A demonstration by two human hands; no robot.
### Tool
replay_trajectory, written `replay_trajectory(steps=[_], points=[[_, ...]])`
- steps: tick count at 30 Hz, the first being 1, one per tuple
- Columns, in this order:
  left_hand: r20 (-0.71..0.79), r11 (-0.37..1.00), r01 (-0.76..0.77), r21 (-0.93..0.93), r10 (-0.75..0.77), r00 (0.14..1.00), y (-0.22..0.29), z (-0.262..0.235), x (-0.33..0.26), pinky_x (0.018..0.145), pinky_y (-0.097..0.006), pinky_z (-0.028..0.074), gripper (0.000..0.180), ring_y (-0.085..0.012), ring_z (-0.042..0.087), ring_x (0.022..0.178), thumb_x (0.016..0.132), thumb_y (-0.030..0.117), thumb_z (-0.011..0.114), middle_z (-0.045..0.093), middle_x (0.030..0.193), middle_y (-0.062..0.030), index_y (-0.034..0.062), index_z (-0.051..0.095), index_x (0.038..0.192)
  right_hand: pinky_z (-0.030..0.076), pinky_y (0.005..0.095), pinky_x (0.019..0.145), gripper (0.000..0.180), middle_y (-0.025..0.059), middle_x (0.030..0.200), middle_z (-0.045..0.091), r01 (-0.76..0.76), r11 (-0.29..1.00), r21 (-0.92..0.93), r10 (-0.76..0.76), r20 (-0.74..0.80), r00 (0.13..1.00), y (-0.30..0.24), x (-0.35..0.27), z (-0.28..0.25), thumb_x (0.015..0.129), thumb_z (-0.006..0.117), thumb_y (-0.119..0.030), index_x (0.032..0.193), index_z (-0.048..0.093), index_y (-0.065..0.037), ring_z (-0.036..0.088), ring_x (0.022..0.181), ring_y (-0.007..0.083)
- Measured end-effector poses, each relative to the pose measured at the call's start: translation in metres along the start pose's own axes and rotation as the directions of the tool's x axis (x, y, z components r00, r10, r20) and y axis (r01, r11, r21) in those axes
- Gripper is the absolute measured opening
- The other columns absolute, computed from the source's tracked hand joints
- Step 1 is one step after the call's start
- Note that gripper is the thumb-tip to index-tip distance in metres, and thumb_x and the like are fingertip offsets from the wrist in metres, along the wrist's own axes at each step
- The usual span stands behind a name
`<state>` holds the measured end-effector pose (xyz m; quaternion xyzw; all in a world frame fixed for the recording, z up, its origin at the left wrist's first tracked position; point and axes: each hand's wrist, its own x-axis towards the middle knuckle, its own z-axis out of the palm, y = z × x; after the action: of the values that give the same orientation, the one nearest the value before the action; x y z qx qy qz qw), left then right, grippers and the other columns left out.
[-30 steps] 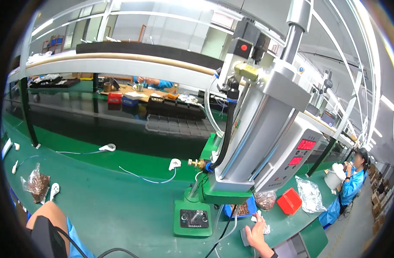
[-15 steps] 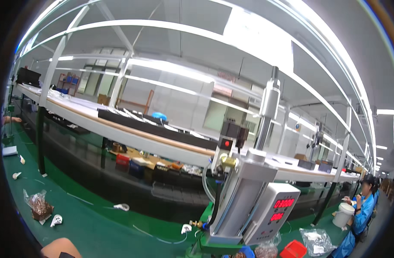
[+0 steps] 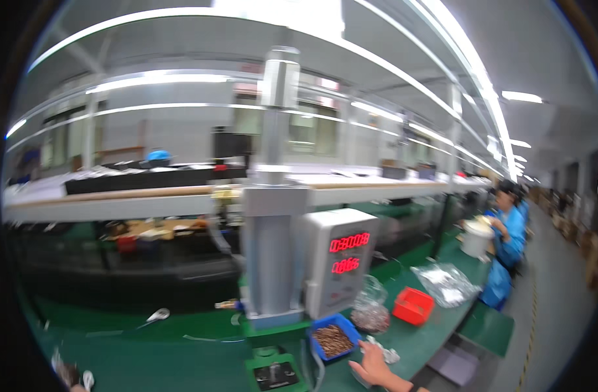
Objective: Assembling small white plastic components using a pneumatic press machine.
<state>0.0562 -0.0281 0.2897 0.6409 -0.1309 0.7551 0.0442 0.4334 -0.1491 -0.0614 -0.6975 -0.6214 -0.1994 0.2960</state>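
Observation:
My right hand [image 3: 375, 367] reaches in from the lower edge, its fingers stretched and apart, with nothing visible held. Its fingertips are close to a blue tray [image 3: 333, 337] of small copper-coloured parts. A crumpled white piece [image 3: 389, 355] lies right beside the hand; whether they touch is unclear. To the left stands a bench press with a grey cylinder [image 3: 273, 255], a green base and a small black plate [image 3: 275, 375]. A white control box [image 3: 341, 261] with red digits is fixed beside it. At the lower left only a sliver of skin shows, likely my left hand [image 3: 79, 388], fingers hidden.
Right of the tray sit a clear bag of parts [image 3: 371, 315], a red tray [image 3: 414, 306] and a larger clear bag [image 3: 446, 285]. A co-worker in blue [image 3: 511, 225] sits beyond, by a white bucket [image 3: 476, 239]. A white loop-shaped piece [image 3: 159, 315] lies left of the press.
The view has swung right, so the press appears further left and upright. My right hand has come into view beside the blue tray. The skin at lower left has mostly left the picture.

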Motion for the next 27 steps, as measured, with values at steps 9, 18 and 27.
replay_trajectory(steps=[9, 18, 27], points=[[-0.026, 0.937, 0.05, -0.345, -0.063, 0.998, 0.008, 0.088, -0.011, 0.08, -0.035, 0.044, 0.038, -0.024, 0.052, 0.095, 0.087, 0.029, 0.044, 0.052, 0.105, -0.0163, -0.0035, 0.049, 0.105, 0.029, 0.0455, 0.095, 0.069, 0.0229, 0.118, 0.041, -0.168, 0.98, 0.105, 0.162, 0.062, 0.985, -0.009, -0.021, -0.009, 0.084, 0.051, -0.042, 0.129, 0.027, 0.004, 0.039, 0.11, 0.0376], [-0.063, 0.9, 0.066, -0.431, -0.103, 0.993, 0.014, 0.133, -0.02, 0.08, -0.035, 0.043, 0.037, -0.0238, 0.051, 0.095, 0.087, 0.028, 0.044, 0.052, 0.105, -0.0158, -0.0032, 0.049, 0.105, 0.027, 0.0453, 0.098, 0.069, 0.0233, 0.12, 0.04, -0.196, 0.981, 0.017, 0.195, 0.053, 0.979, -0.003, -0.021, -0.003, 0.085, 0.048, -0.044, 0.132, 0.024, 0.001, 0.037, 0.113, 0.037], [-0.046, 0.948, 0.166, -0.272, -0.185, 0.982, -0.009, 0.075, -0.047, 0.081, -0.035, 0.043, 0.035, -0.0236, 0.051, 0.095, 0.087, 0.027, 0.044, 0.051, 0.105, -0.0153, -0.0029, 0.048, 0.105, 0.027, 0.045, 0.097, 0.068, 0.0239, 0.119, 0.039, -0.179, 0.979, 0.1, 0.167, 0.116, 0.979, -0.008, -0.01, -0.011, 0.086, 0.048, -0.042, 0.132, 0.024, 0.002, 0.037, 0.112, 0.0375]])
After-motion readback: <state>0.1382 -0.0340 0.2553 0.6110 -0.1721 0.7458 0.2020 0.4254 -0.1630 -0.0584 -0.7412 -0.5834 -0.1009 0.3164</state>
